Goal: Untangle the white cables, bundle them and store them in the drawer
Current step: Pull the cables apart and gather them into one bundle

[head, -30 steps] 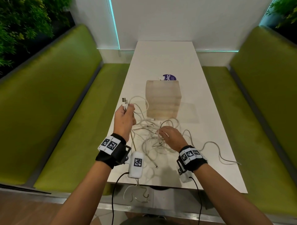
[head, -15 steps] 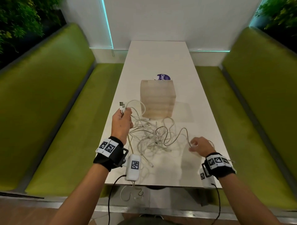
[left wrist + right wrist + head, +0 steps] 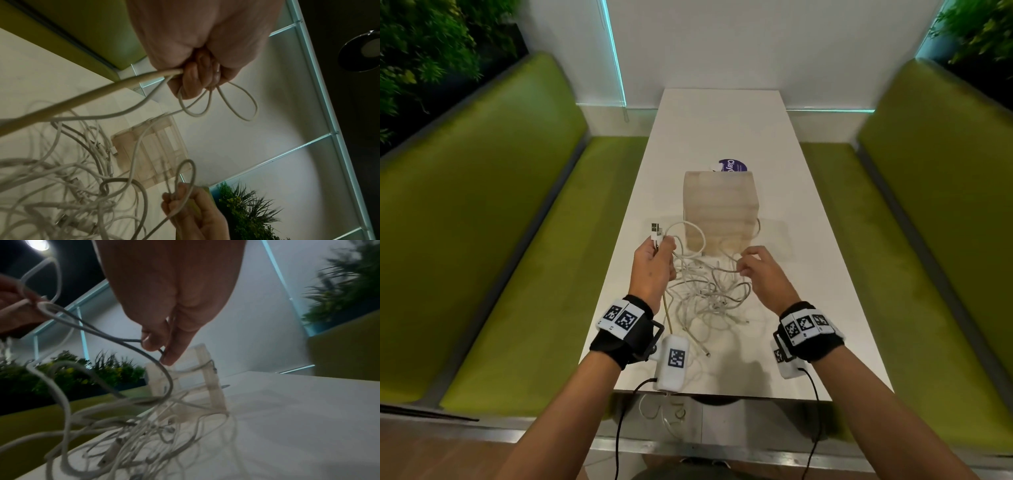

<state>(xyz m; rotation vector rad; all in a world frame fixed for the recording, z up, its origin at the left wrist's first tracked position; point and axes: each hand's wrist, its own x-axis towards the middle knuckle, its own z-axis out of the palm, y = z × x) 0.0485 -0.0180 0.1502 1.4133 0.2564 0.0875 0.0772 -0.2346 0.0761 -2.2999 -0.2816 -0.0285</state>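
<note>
A tangle of white cables [image 3: 705, 294] lies on the white table [image 3: 822, 274] in front of a small translucent drawer unit [image 3: 719, 209]. My left hand [image 3: 654, 263] is raised at the pile's left and grips several cable strands, a USB plug [image 3: 656, 230] sticking out above the fist; the left wrist view shows loops [image 3: 236, 104] hanging from the curled fingers. My right hand [image 3: 760, 270] is at the pile's right and pinches one cable strand [image 3: 152, 360] between thumb and fingertips, lifted off the pile. The drawers look closed.
Green benches [image 3: 493, 240] run along both sides of the table. A purple round sticker [image 3: 732, 165] lies behind the drawer unit. One cable end [image 3: 661, 411] dangles over the table's near edge. Plants [image 3: 421, 51] stand behind the benches.
My right hand swung out to the right drawing a cable, then came back in toward the pile, now pinching a strand near the drawer unit. The left hand stayed put, still holding its strands.
</note>
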